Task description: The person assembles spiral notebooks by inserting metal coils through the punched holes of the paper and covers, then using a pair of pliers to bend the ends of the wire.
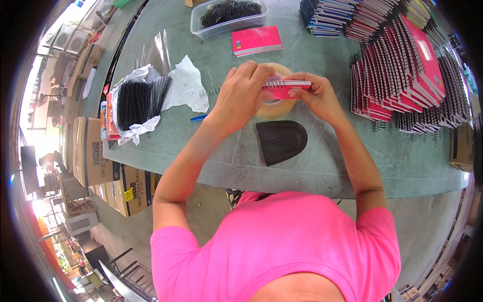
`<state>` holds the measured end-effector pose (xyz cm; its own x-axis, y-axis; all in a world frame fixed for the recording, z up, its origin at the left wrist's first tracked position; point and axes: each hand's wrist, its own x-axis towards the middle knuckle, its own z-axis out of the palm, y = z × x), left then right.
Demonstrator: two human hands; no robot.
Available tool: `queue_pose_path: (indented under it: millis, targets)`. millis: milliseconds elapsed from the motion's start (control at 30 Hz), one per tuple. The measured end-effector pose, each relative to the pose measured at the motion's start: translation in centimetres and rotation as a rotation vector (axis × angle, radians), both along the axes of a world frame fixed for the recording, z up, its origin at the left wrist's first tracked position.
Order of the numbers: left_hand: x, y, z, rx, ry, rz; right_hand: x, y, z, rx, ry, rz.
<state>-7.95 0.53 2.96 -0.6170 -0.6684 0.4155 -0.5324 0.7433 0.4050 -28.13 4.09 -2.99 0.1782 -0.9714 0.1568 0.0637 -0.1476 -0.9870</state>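
Observation:
A small pink notebook (282, 92) is held above the table, its edge with a black wire coil turned up. My right hand (318, 95) pinches its right end between thumb and fingers. At the notebook's left end, my left hand (241, 93) is closed round the spiral coil (213, 92), part of which sticks out left of the hand. The fingertips there are partly blurred. Beneath both hands lies a wide roll of clear tape (271, 111). Nearer me rests a dark, round-ended flat piece (283, 142). Another pink notebook (257, 40) lies beyond the hands.
Black coils (140, 103) lie on crumpled white paper (187, 83) at left, near a blue pen (198, 118). A clear plastic tub (229, 31) of coils stands far back. Stacked pink spiral notebooks (397, 70) and blue ones (327, 17) fill the right. Cardboard boxes (93, 151) stand beyond the left edge.

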Motion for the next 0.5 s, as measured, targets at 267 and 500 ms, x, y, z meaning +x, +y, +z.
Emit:
queue_pose_path:
  millis: [267,500]
  targets:
    - [0.12,-0.66,-0.13,-0.09,-0.052,-0.038,-0.06,0.08,0.32,-0.014,0.055,0.0]
    - [-0.12,-0.92,-0.1,-0.177,0.018,-0.042,0.19,0.31,0.72,-0.002,0.02,0.003]
